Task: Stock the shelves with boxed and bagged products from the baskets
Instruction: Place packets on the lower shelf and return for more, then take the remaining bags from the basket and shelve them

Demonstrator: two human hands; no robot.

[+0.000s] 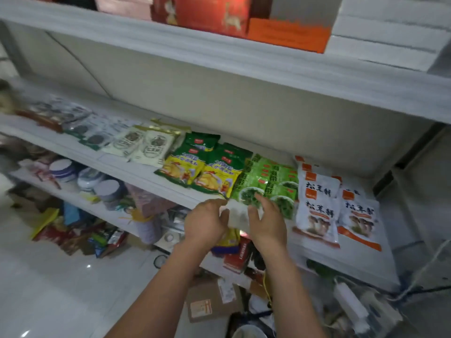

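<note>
Both my hands meet at the front edge of the white middle shelf (136, 172). My left hand (206, 222) and my right hand (267, 222) hold a small pale packet (238, 215) between them, fingers curled round its sides. Just behind the packet lie green seaweed bags (266, 178). To their left are yellow-and-green bags (202, 170), to their right white bags with orange labels (322, 206). All lie flat in overlapping rows on the shelf.
Cream and white bags (144, 145) and blurred dark packets (61, 113) fill the shelf's left part. Red and orange boxes (234, 15) stand on the top shelf. Lower shelf holds round tins (97, 179). Loose packets (80, 235) and cardboard boxes (210, 301) lie on the floor.
</note>
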